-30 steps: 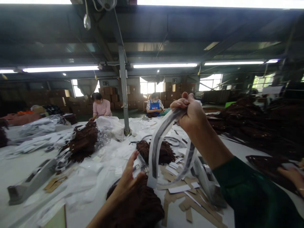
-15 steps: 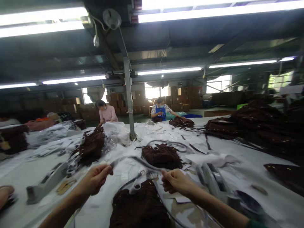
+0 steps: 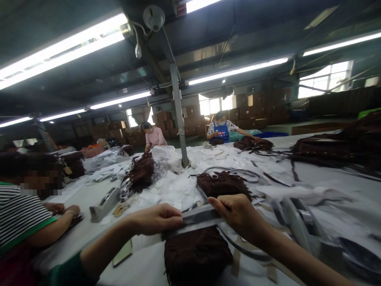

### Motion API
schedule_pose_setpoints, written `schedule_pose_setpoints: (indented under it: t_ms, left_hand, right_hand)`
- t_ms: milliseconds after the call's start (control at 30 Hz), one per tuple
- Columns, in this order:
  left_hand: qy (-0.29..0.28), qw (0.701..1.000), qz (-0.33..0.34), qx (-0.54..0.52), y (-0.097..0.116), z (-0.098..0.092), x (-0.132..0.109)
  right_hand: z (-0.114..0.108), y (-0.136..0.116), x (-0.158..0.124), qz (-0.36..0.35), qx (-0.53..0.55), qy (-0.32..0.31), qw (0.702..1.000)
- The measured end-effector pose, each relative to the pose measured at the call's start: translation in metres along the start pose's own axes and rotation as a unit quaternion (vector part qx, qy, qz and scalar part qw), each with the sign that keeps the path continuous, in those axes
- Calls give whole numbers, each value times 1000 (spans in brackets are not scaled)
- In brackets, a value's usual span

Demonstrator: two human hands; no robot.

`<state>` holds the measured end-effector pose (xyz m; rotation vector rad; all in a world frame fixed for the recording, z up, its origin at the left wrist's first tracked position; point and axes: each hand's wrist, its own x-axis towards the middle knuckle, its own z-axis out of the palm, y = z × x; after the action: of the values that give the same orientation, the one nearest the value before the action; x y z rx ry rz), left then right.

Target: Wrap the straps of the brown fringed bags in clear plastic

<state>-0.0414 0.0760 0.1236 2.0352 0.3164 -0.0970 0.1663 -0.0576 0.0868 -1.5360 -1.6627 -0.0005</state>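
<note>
Both of my hands pinch a flat grey strap (image 3: pixel 198 217) and hold it stretched level between them. My left hand (image 3: pixel 159 218) grips its left end with the fingers closed. My right hand (image 3: pixel 236 210) grips its right end, thumb on top. Just below the strap lies a dark brown fringed bag (image 3: pixel 195 254) on the white table (image 3: pixel 89 234). A second brown fringed bag (image 3: pixel 223 183) lies just beyond my hands.
A person in a striped shirt (image 3: pixel 20 218) sits at the left with a hand on the table. Two other people work at the far end. A tape dispenser (image 3: pixel 104 202), a steel post (image 3: pixel 178 107), brown bag piles (image 3: pixel 336 147) and wrapped straps (image 3: pixel 300 222) crowd the table.
My right hand came down from holding the looped strap high. Both hands then drew together and now hold the strap taut and level over the brown bag. The view swung left.
</note>
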Motion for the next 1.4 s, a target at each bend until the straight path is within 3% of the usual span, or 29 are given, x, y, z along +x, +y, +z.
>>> schedule_pose_setpoints:
  t_ms: [133,233,367,467,533,600,667,733,867,933,1033,1100,1233,1300,1400]
  left_hand:
    - [54,995,-3,-88,-9,23,18]
    - [81,991,23,-104,-4,41,31]
    - [68,994,24,-88,-3,30,26]
    - [94,988,0,-120,-29,4,8]
    - [153,967,-18,-204,-61,-9,-6]
    - [168,952,-37,-252,-97,-11,-15]
    - [145,952,-50,-266,-124,1,-16]
    - [116,941,-42,-315,-135,21,-11]
    - [143,883,72,-442,-104,59,4]
    - [189,889,90,-408,-82,66,7]
    - [239,944,70,-217,-64,64,9]
    - [235,966,74,-76,-61,60,10]
    - [209,967,91,111,-62,55,11]
    - [200,966,79,140,-64,56,14]
    - [192,975,56,92,-69,62,21]
  right_hand:
    - [5,0,-10,24,-2,-24,999]
    - [15,-8,-16,7,29,-53,998]
    - [6,-13,-19,16,43,-34,998]
    - [-14,-5,-23,52,70,29,996]
    - [-22,6,-28,99,120,98,983]
    - [-22,19,-37,149,190,146,959]
    - [-12,30,-46,193,259,145,935]
    - [5,38,-55,225,298,116,920]
    - [38,41,-66,231,293,57,926]
    - [47,39,-70,225,284,39,931]
    - [49,35,-71,226,287,15,931]
    - [45,31,-69,223,282,5,933]
    - [38,23,-63,199,239,-3,950]
    - [37,20,-60,192,229,-1,954]
    - [38,18,-55,189,219,19,957]
